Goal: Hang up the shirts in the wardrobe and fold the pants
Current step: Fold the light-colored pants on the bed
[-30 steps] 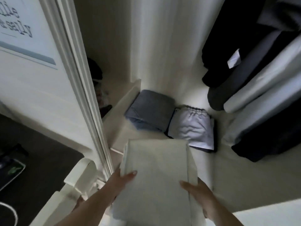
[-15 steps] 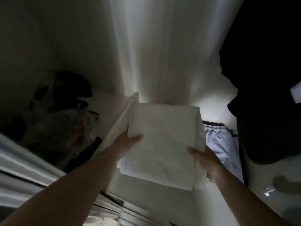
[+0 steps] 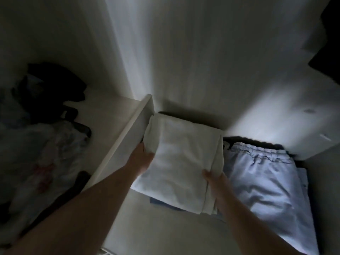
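Lining the wardrobe's lower compartment, the shelf (image 3: 165, 227) is taken as the landmark, and each thing is placed relative to it. At the shelf's left edge an upright divider panel (image 3: 127, 142) is set, walling it off from a dark heap of loose clothes (image 3: 46, 135) beyond. On the shelf's right part, pale blue folded pants (image 3: 261, 181) are laid with the elastic waistband toward the back, likely so the piles sit side by side. On the shelf's left part, just beside the divider, white folded pants (image 3: 176, 166) are being lowered onto a bluish garment whose edge peeks out beneath, evidently to build a stack. The bundle is held from both sides so the folds are kept flat: its left edge is gripped by the left hand (image 3: 142, 159), and its right edge by the right hand (image 3: 214, 181), thumb on top; the other fingers are hidden under the cloth.
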A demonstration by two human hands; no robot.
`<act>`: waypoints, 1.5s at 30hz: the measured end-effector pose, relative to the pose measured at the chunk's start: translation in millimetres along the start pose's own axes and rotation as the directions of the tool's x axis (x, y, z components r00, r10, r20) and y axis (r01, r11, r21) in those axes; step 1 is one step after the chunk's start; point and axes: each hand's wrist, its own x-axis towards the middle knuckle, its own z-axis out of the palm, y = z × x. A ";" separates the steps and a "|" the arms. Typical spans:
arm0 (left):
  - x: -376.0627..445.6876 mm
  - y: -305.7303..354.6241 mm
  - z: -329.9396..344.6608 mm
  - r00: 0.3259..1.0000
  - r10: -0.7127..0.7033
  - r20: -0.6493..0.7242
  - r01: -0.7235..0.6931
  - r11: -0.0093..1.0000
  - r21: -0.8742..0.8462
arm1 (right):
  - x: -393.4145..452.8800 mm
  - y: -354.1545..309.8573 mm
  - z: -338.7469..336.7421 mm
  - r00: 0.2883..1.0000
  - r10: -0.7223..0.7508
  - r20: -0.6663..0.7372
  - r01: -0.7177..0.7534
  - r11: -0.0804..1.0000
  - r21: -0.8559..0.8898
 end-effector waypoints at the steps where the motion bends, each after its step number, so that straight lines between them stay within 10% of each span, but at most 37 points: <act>1: 4.3 -2.9 0.0 1.000 0.014 -0.018 -0.014 1.000 0.006 | 2.7 -1.6 1.3 1.000 -0.004 0.003 0.004 1.000 -0.016; 8: 22.5 0.5 -3.1 0.954 0.200 -0.224 -0.215 0.976 -0.045 | 7.1 -29.3 -0.7 0.951 -0.305 -0.044 0.308 0.950 0.055; 13: 36.1 4.4 1.1 0.987 0.076 -0.139 -0.064 0.994 0.089 | 27.0 -30.5 3.6 0.986 -0.151 0.069 0.155 0.986 -0.058; 16: 36.4 10.8 8.2 0.952 0.254 -0.169 -0.192 0.929 0.315 | 35.4 -39.6 0.1 0.984 -0.173 0.030 0.175 0.954 -0.245; 21: 46.4 27.6 27.4 0.841 0.540 0.031 -0.406 0.593 0.696 | 38.5 -65.6 11.7 0.672 -0.713 0.200 0.525 0.268 -0.808; 24: 65.9 40.0 40.6 0.842 0.528 0.105 -0.420 0.523 0.741 | 59.1 -81.1 25.2 0.631 -0.667 0.397 0.573 0.056 -0.817; 28: 91.6 24.5 54.6 0.868 0.486 0.107 -0.408 0.572 0.712 | 84.1 -50.7 30.2 0.774 -0.562 0.292 0.465 0.191 -0.865; 34: 125.1 -15.8 83.5 0.849 0.522 0.085 -0.472 0.676 0.566 | 114.9 -8.2 42.8 0.743 -0.641 0.195 0.494 0.328 -0.805; 45: 73.3 -9.5 47.4 0.901 0.373 0.221 -0.411 0.576 0.707 | 55.7 -25.6 47.3 0.875 -0.393 0.284 0.398 0.246 -0.884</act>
